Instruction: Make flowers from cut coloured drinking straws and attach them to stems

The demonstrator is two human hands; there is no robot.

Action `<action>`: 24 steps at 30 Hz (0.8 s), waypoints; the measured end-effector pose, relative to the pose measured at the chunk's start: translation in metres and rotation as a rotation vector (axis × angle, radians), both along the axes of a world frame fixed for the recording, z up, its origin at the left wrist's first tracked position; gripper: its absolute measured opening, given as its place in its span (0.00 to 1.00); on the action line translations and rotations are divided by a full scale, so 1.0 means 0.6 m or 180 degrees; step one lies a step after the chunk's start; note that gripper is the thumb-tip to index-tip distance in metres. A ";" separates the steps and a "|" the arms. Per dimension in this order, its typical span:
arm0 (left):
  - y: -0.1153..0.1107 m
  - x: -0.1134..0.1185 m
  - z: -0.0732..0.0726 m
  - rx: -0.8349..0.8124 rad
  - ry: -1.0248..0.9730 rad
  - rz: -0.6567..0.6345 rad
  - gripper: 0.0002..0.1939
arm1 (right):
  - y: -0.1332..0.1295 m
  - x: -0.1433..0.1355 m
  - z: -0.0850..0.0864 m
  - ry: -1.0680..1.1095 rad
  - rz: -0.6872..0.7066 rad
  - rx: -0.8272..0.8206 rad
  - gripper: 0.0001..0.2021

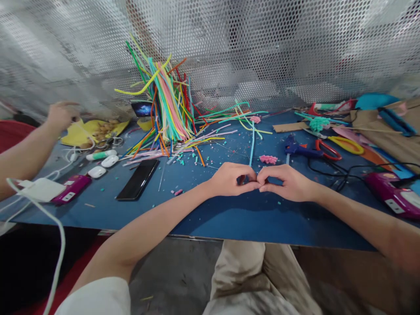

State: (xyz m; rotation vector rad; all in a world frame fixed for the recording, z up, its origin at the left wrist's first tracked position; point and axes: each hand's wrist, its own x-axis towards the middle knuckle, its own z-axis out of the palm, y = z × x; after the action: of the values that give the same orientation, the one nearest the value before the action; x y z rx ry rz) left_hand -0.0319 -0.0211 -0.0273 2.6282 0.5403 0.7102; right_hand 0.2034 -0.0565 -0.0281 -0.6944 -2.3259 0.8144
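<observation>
My left hand (pixel 233 179) and my right hand (pixel 285 181) meet at the fingertips above the blue table (pixel 216 218). Both are pinched closed. A light blue pipe cleaner (pixel 252 146) rises from behind the fingers of my left hand; whether those fingers grip it cannot be made out. What lies between the fingertips is too small to name. Just beyond the hands is a pink fuzzy piece (pixel 268 159), and a smaller pink one (pixel 255 119) lies farther back. A blue glue gun (pixel 300 148) rests beyond my right hand.
A tall bundle of pipe cleaners (pixel 170 103) stands at back left, near a black phone (pixel 138 180). Scissors (pixel 328 150) and a purple power strip (pixel 395 194) with cables are at right. Another person's arm (pixel 33 146) reaches in at left. Perforated metal (pixel 229 52) stands behind.
</observation>
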 end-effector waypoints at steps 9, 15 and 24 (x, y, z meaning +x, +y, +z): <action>0.001 0.002 0.005 -0.0429 -0.0288 0.0035 0.17 | 0.007 0.003 -0.010 0.0704 -0.0539 -0.0534 0.10; -0.002 0.002 0.002 -0.0334 -0.0318 0.0215 0.17 | 0.004 0.000 -0.009 0.0740 -0.0861 -0.0386 0.10; -0.005 0.004 -0.002 -0.0058 -0.0319 0.0463 0.17 | -0.001 -0.005 -0.013 0.0720 -0.0966 -0.0198 0.09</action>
State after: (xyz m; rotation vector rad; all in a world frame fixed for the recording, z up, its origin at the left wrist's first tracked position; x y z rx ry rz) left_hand -0.0298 -0.0243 -0.0283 2.5397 0.7103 0.8718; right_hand 0.2004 -0.0568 -0.0356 -0.9059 -1.9417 0.7832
